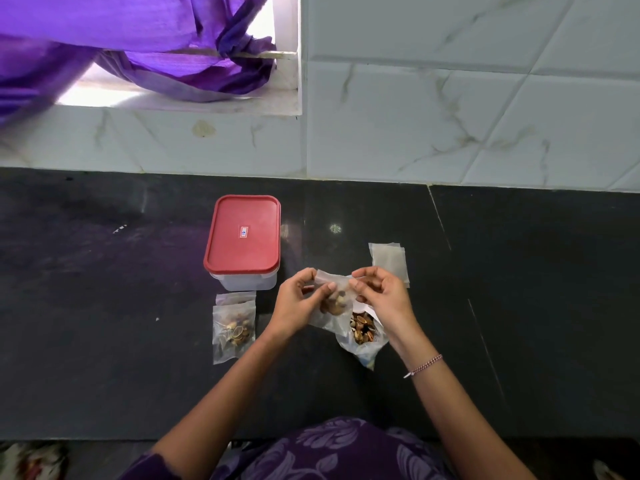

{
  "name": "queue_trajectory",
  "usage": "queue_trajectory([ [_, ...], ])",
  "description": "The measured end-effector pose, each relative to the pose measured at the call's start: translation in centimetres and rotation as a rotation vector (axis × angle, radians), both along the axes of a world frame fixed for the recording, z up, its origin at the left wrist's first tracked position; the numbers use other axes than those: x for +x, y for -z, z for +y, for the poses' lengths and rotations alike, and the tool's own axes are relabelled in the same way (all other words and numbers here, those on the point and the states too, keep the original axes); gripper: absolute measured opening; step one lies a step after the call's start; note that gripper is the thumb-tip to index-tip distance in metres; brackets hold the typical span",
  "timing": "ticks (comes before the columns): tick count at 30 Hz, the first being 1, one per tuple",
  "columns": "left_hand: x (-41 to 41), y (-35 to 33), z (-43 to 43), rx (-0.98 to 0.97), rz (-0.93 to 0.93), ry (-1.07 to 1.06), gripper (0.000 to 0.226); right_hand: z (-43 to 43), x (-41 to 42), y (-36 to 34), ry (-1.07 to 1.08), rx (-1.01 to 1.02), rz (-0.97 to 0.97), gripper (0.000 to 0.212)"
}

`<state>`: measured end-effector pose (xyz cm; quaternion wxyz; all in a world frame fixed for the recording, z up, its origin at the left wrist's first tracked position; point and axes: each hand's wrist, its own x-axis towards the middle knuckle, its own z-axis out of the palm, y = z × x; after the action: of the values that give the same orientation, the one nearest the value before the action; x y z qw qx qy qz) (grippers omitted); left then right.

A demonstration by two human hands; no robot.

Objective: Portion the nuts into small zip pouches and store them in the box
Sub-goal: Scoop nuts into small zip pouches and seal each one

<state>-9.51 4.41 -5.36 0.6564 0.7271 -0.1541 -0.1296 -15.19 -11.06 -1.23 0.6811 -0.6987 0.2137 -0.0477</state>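
Note:
Above the black counter I hold a small clear zip pouch [333,306] with a few nuts in its bottom. My left hand [300,303] pinches its left top edge and my right hand [382,295] pinches the right top edge. Under my right hand lies the open bag of nuts [362,332]. A filled pouch [234,330] lies flat to the left, partly over another pouch. The box [242,242], clear with a red lid on it, stands behind them. A stack of empty pouches [388,261] lies behind my right hand.
The counter [104,306] runs wide on both sides and meets a white tiled wall [450,133] at the back. A purple curtain [156,46] hangs in a window at the upper left. My purple flowered clothing fills the bottom edge.

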Motion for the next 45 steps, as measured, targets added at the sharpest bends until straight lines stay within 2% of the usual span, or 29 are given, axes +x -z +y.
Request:
queue_trajectory([
  [3,-0.3,-0.4,-0.1,-0.036,0.040,0.020,0.009,0.7,-0.1,0.5,0.063,0.114,-0.023,0.009],
  [5,-0.6,-0.7,-0.2,-0.080,0.068,0.051,0.015,0.8,-0.1,0.7,0.069,0.028,-0.071,0.012],
  [8,-1.1,-1.1,-0.2,-0.133,0.145,0.061,0.042,1.0,0.1,0.5,0.055,-0.117,-0.121,0.017],
  [10,-1.1,-1.2,-0.4,-0.130,0.162,0.028,0.038,1.1,0.2,0.3,0.057,-0.118,-0.131,0.016],
  [13,-0.8,-1.3,-0.7,-0.136,0.167,-0.094,0.027,1.5,0.0,0.2,0.068,0.026,-0.135,0.011],
  [17,-0.2,-1.7,-0.6,-0.217,0.229,-0.168,0.026,1.7,-1.3,0.6,0.034,0.172,-0.043,0.018],
  [21,-0.2,-2.2,-0.8,-0.217,0.178,-0.214,0.028,2.3,-2.6,1.6,-0.152,-0.062,0.119,0.013],
  [27,1.0,-1.8,-0.4,-0.269,0.244,-0.276,0.037,1.7,-2.3,1.6,-0.054,-0.185,0.031,0.017],
  [28,1.1,-1.8,-0.5,-0.285,0.241,-0.282,0.036,1.8,-2.1,1.5,-0.035,-0.121,0.040,0.017],
  [31,1.4,-2.0,-0.5,-0.313,0.236,-0.287,0.032,3.1,-1.6,1.2,-0.042,0.339,0.070,0.023],
  [33,1.3,-2.2,-0.5,-0.309,0.220,-0.276,0.029,4.1,-1.4,1.2,-0.095,0.425,0.043,0.036],
  [35,1.0,-2.4,-0.7,-0.282,0.206,-0.255,0.023,5.2,-1.3,1.5,-0.106,0.347,0.021,0.045],
  [38,0.6,-2.2,-0.9,-0.317,0.227,-0.254,0.020,6.1,-1.6,2.1,-0.049,0.217,0.017,0.041],
  [39,0.6,-1.9,-0.9,-0.334,0.240,-0.268,0.021,6.2,-1.8,2.2,-0.044,0.126,0.012,0.042],
  [42,0.8,-1.0,-0.4,-0.348,0.282,-0.293,0.024,5.9,-1.9,2.5,-0.090,-0.315,0.008,0.045],
  [43,0.8,-0.9,-0.3,-0.338,0.272,-0.292,0.025,5.6,-1.9,2.3,-0.119,-0.360,0.020,0.049],
  [45,1.1,-1.2,0.0,-0.280,0.204,-0.284,0.027,4.9,-1.5,1.5,-0.115,-0.240,0.048,0.058],
])
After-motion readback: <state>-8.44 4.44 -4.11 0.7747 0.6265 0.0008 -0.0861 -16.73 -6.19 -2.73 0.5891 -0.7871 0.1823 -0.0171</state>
